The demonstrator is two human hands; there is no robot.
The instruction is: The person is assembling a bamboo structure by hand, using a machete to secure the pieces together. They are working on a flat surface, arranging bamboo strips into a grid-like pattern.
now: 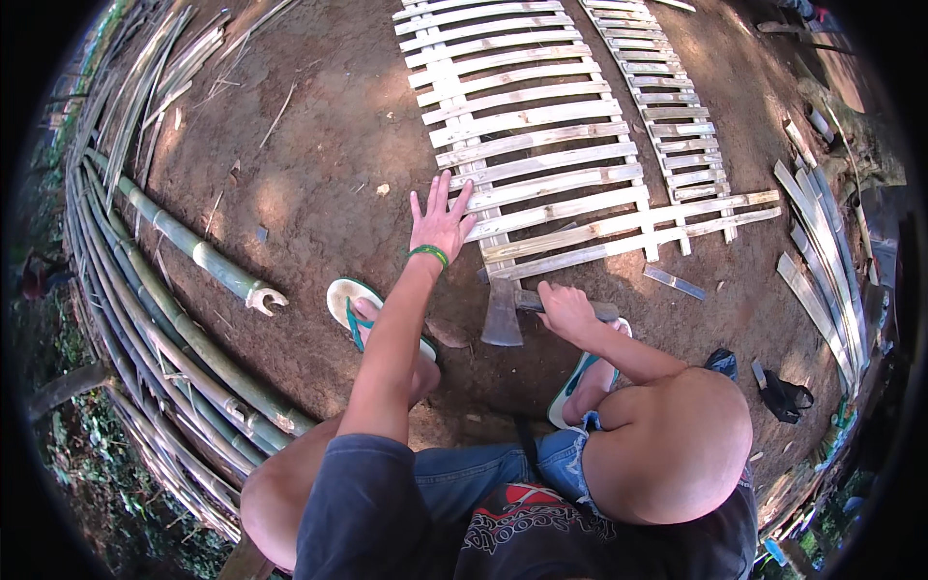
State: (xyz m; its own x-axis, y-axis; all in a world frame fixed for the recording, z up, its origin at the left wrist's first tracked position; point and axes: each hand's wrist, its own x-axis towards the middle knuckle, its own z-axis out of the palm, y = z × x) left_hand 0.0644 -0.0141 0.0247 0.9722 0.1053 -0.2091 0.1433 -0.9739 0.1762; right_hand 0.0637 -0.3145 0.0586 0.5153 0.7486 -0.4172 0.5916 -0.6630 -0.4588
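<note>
My left hand (443, 220) reaches forward with its fingers spread, at the left edge of a slatted bamboo panel (541, 118). Its fingertips are by the ends of the slats; whether they touch the panel I cannot tell. My right hand (568, 311) is closed round the short handle of a hatchet (503, 314). The wide metal blade lies just off the panel's near end, its edge toward me. Across that near end run two long bamboo strips (619, 228), which reach over to a second, narrower slatted panel (667, 97).
Long bamboo poles (184, 300) lie piled on the left, beside a thick cut pole (198, 249). Split strips (822, 261) are stacked at the right. A short offcut (675, 282) and a black strap-like item (785, 394) lie on the bare soil. My sandalled feet stand near the hatchet.
</note>
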